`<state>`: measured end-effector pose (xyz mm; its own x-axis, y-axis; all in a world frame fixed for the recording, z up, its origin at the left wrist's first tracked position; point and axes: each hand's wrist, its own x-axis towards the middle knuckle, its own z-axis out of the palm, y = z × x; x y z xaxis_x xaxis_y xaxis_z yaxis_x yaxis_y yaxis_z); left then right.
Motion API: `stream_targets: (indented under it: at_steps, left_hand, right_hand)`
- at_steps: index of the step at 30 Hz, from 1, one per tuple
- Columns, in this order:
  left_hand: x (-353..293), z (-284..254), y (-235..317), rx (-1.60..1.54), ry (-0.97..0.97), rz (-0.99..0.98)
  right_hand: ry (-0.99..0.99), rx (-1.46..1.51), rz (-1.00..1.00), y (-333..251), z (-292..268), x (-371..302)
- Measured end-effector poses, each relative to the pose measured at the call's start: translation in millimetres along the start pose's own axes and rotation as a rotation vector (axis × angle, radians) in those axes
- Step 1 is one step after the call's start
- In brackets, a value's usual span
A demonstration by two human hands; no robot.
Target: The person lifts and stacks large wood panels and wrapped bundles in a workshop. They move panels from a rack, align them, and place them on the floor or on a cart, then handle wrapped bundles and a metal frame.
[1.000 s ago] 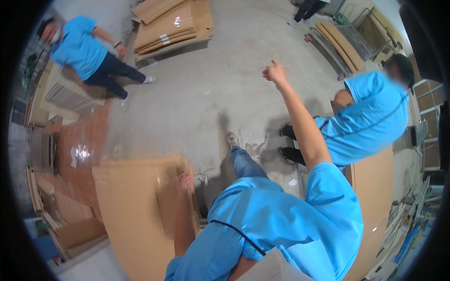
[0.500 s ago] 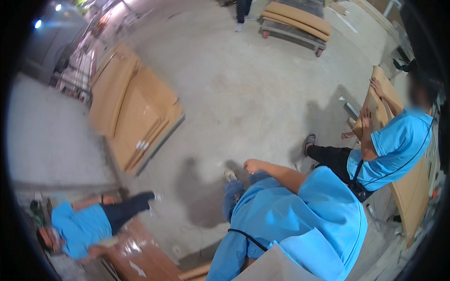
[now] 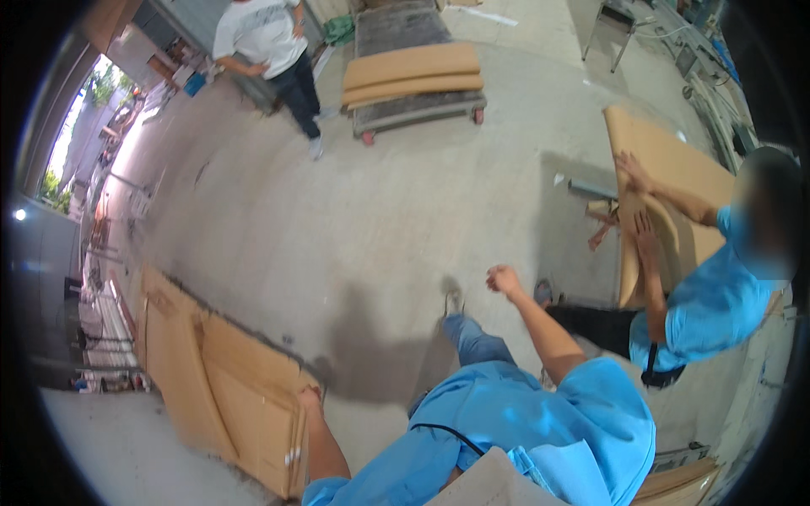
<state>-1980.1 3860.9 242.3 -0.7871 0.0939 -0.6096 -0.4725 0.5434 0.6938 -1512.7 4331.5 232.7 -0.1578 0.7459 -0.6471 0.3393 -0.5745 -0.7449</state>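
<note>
My right hand (image 3: 504, 280) hangs in the air ahead of my body over the concrete floor, its fingers curled into a loose fist around nothing. On the other side, my left hand (image 3: 310, 395) is lowered beside a pile of brown cardboard sheets (image 3: 228, 371). Its fingers look curled, and it overlaps the pile's edge in the picture; I cannot tell whether it touches. No object shows in either hand. My blue shirt and jeans fill the lower middle, one foot stepping forward.
A flat trolley (image 3: 413, 121) with red wheels carries folded brown boards (image 3: 412, 72). A person in a white shirt (image 3: 258, 38) stands beside it. At the right, a co-worker in a blue shirt (image 3: 717, 295) holds large brown panels (image 3: 666, 169). Scraps (image 3: 601, 221) lie nearby.
My view has turned right and I have stepped forward. My left hand has come into view by the cardboard; my right arm has swung forward. The person at lower left has left the picture.
</note>
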Motion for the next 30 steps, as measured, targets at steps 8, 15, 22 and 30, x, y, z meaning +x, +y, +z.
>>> stream_targets:
  at_steps: [8,15,22,30]
  left_hand:
    - [-36,319,112,0.252,-0.563,-0.216]
    - [41,510,235,0.689,-0.759,-0.052]
    - [133,791,483,0.726,-0.674,0.165]
    - [91,1210,762,0.552,-0.846,0.566]
  right_hand:
    - [-0.129,0.155,-0.081,-184,-32,120]
    - [0.071,-0.195,-0.282,-298,-116,319]
    - [0.230,-0.036,-0.023,-357,-225,407]
    - [0.479,0.556,0.304,-392,-389,556]
